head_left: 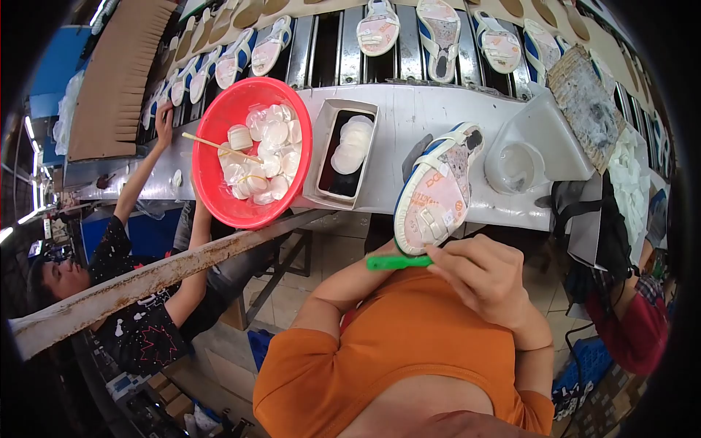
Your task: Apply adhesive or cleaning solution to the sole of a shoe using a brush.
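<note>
A white-and-blue sandal (438, 201) with a pink printed insole tilts up over the near table edge. My left forearm (343, 288) runs in beneath its near end; the hand itself is hidden behind the sandal, which it appears to support. Close to that same end, my right hand (478, 274) is closed, pinching a flat green tool (398, 263) that points left. The tool's working tip cannot be made out.
Left of the sandal stand an open box (314, 186) with clear round discs and a red basin (208, 193) of similar discs with a stick. A white bin (569, 139) is to the right. Sandals (500, 47) line the rollers behind. A co-worker (146, 292) reaches in at left.
</note>
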Demonstrator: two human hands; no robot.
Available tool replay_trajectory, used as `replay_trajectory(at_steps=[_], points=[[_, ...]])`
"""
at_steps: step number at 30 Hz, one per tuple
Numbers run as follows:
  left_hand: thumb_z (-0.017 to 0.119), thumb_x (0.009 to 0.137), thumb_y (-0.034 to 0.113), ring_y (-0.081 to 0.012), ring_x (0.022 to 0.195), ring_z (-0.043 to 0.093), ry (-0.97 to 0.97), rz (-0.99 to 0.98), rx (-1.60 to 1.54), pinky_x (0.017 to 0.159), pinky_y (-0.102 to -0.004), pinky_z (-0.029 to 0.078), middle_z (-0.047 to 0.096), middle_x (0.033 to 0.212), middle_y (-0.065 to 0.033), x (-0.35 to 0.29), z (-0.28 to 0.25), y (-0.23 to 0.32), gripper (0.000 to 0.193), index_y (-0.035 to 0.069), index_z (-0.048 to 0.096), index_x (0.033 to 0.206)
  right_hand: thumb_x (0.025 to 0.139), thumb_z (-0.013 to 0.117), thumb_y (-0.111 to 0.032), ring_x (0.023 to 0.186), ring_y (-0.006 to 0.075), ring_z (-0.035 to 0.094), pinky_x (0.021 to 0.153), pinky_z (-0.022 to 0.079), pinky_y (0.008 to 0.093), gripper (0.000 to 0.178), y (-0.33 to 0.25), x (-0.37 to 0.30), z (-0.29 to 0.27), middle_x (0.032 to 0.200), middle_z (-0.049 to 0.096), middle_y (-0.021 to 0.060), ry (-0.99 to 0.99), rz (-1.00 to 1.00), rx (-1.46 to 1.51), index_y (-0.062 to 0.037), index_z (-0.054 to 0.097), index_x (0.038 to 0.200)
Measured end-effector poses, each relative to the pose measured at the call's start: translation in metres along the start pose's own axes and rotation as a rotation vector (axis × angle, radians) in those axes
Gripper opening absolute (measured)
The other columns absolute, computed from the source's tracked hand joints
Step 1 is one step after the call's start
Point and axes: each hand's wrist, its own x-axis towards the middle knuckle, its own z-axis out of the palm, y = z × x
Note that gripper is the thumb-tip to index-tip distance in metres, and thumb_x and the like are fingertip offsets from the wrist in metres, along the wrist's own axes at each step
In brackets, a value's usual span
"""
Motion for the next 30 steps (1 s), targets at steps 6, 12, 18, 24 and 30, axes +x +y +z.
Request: replay_trajectory(at_steps=[6,12,18,24,30], points=[[0.065,0.087,0.041,-0.0248,0.128,0.043,-0.091,0.017,0.428,0.106,-0.0414,0.038,0.039,0.143,-0.0103,-0.002,-0.003,-0.004,0.074,0.009,0.030,0.145,0.075,0.075,-0.008,0.062,0.0198,0.059,0.052,0.048,0.0272,0.017,0.027,0.010,-0.001,0.076,0.063,0.0063,0.244,0.172,0.042,-0.0037,0.070,0.090],[0.067,0.086,0.041,-0.0233,0.126,0.045,-0.188,0.047,0.851,0.106,-0.0406,0.038,0.042,0.141,-0.0098,0.001,-0.020,-0.002,0.074,0.009,0.032,0.143,0.076,0.074,-0.005,0.063,0.0184,0.062,0.052,0.048,0.0271,0.014,0.028,0.012,-0.008,0.079,0.065,0.0062,0.262,0.076,0.085,-0.0021,0.071,0.089],[0.068,0.085,0.041,-0.0219,0.124,0.047,-0.280,0.083,1.258,0.106,-0.0397,0.038,0.045,0.139,-0.0093,-0.002,-0.037,0.003,0.073,0.009,0.035,0.142,0.073,0.077,-0.006,0.061,0.0191,0.060,0.053,0.048,0.0278,0.016,0.022,0.003,-0.002,0.076,0.065,0.0081,0.182,0.053,0.151,-0.0045,0.072,0.088],[0.069,0.085,0.041,-0.0207,0.123,0.048,-0.348,0.147,1.582,0.105,-0.0390,0.038,0.047,0.137,-0.0088,0.023,-0.035,-0.003,0.073,0.009,0.037,0.141,0.077,0.072,0.001,0.063,0.0159,0.060,0.053,0.045,0.0259,0.011,0.031,-0.002,-0.007,0.078,0.066,0.0079,0.120,0.267,0.360,0.0006,0.072,0.088],[0.076,0.080,0.025,-0.0184,0.101,0.060,0.088,0.206,0.866,0.090,-0.0359,0.048,0.061,0.116,-0.0062,0.044,-0.024,-0.005,0.048,0.007,0.054,0.120,0.074,0.074,0.002,0.068,0.0163,0.062,0.061,0.045,0.0256,0.009,0.043,-0.005,-0.009,0.078,0.067,0.0082,0.246,0.439,0.430,0.0019,0.071,0.083]])
